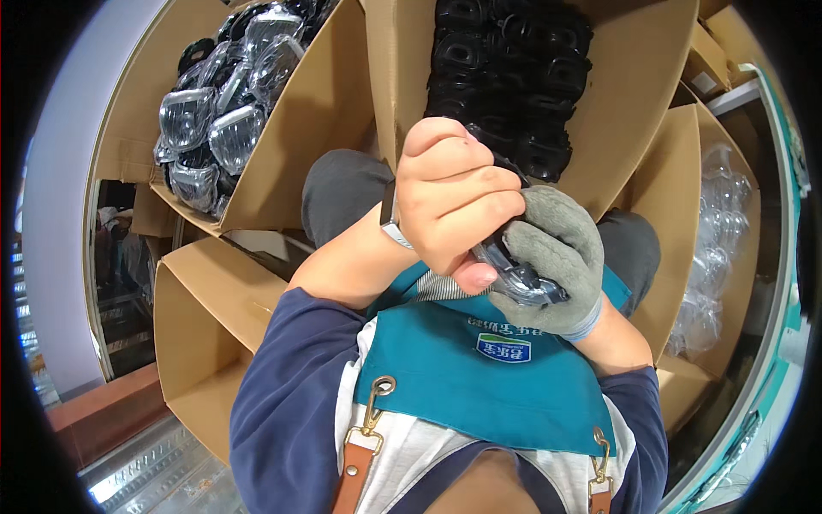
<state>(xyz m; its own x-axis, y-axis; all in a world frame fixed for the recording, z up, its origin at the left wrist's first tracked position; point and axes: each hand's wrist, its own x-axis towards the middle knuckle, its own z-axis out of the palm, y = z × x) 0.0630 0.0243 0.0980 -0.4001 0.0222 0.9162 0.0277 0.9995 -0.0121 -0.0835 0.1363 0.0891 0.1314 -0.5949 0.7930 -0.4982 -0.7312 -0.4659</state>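
Observation:
Both my hands meet in front of my chest over a teal apron point(479, 377). My bare left hand point(454, 201) is closed over a small part made of black plastic and clear plastic point(518, 274). My right hand point(556, 257), in a grey knit glove, grips the same part from below and from the right. Only the part's lower end shows between the fingers. A cardboard box of black plastic parts point(514, 77) stands straight ahead, just beyond my hands.
A cardboard box of clear-wrapped dark parts point(214, 111) sits at upper left. An open cardboard box point(205, 325) stands at lower left. Clear plastic pieces in a bag point(719, 248) fill a box on the right. A metal rail point(154, 471) runs at lower left.

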